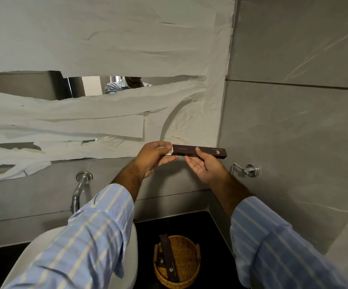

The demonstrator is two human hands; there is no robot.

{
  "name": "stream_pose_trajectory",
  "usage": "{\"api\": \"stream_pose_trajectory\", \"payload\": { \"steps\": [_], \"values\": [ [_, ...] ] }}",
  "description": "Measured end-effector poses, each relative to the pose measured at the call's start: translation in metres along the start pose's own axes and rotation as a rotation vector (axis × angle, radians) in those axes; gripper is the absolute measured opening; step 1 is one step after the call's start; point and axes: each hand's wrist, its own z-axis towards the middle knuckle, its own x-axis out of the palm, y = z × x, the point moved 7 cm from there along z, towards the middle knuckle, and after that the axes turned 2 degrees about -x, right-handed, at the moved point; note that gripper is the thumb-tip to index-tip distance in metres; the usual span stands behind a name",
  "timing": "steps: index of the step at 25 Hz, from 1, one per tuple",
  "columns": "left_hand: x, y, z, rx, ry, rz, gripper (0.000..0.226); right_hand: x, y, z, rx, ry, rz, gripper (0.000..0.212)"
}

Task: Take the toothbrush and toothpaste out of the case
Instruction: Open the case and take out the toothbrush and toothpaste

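A long dark brown case (200, 152) with a small gold logo is held level in front of the wall, above the counter. My right hand (205, 166) grips it from below, thumb on its front face. My left hand (154, 158) pinches the case's left end, where a pale flap or inner piece (170, 152) shows. The toothbrush and toothpaste are hidden from view.
A round wicker basket (189, 274) on the black counter (217, 247) holds two more dark slim boxes (168, 255). A white basin (131, 268) and chrome tap (79, 190) lie lower left. A chrome wall holder (248, 170) is right. Paper covers the mirror (106, 59).
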Motion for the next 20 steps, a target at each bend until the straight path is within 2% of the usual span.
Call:
{"api": "stream_pose_trajectory", "payload": {
  "steps": [2,5,7,8,10,12,16,20],
  "values": [
    [-0.015,0.002,0.001,0.045,-0.146,0.119,0.031,0.001,0.004,0.004,0.004,0.003,-0.023,0.032],
    [-0.031,-0.003,-0.002,0.213,-0.407,0.542,0.018,0.006,0.002,0.007,0.013,0.010,-0.075,0.022],
    [-0.027,0.002,0.001,0.228,-0.409,0.638,0.004,0.011,0.003,0.009,-0.023,0.030,-0.143,0.032],
    [-0.027,0.009,0.004,0.177,-0.387,0.548,0.010,0.014,0.005,0.009,-0.057,0.046,-0.196,0.037],
    [-0.024,0.027,0.010,0.014,-0.317,0.104,0.019,0.024,0.014,0.010,-0.159,0.080,-0.364,0.038],
    [-0.014,0.041,0.011,-0.097,-0.225,-0.270,0.017,0.038,0.027,0.010,-0.273,0.114,-0.579,0.035],
    [0.005,0.055,0.011,-0.173,-0.167,-0.485,0.027,0.060,0.043,0.013,-0.385,0.084,-0.849,0.030],
    [0.014,0.060,0.007,-0.165,-0.173,-0.572,0.026,0.064,0.049,0.022,-0.409,0.019,-0.891,0.022]
  ]
}}
